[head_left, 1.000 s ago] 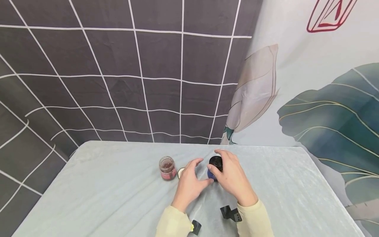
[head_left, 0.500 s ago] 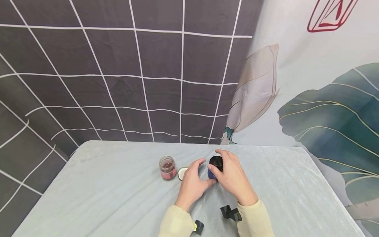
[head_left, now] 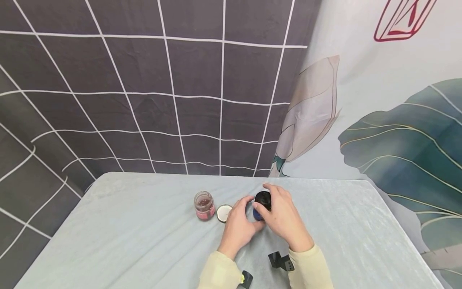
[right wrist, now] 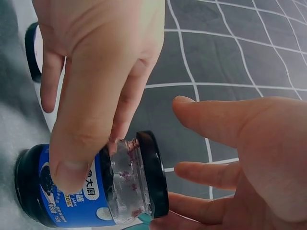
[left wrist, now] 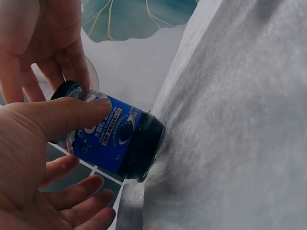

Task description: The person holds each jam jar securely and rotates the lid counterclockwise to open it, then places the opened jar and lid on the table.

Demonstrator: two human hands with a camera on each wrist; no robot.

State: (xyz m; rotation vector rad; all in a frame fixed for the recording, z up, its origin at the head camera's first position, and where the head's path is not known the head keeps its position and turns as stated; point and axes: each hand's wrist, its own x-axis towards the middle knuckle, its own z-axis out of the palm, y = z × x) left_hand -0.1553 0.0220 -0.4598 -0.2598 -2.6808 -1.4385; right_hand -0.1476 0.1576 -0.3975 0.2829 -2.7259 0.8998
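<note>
An upright jam jar (head_left: 258, 214) with a blue label and black lid (head_left: 263, 198) stands on the table between both hands. My left hand (head_left: 238, 228) holds its side; in the left wrist view the thumb (left wrist: 81, 115) lies across the label (left wrist: 108, 139), and the other fingers are spread below. My right hand (head_left: 283, 216) curves loosely about the lid. In the right wrist view its thumb (right wrist: 206, 115) is apart from the lid (right wrist: 152, 175), while some fingertips sit close behind it; whether they touch cannot be told.
Left of the hands stands an uncapped glass jar (head_left: 204, 206) with a pink label and dark contents. A round lid (head_left: 223, 213), white inside face up, lies between that jar and my left hand. A pale cloth covers the table (head_left: 119, 224); a gridded curtain (head_left: 144, 112) hangs behind.
My left hand has moved right to the blue-labelled jam jar, uncovering more of the loose lid. My right hand stays nearly in place at the black lid.
</note>
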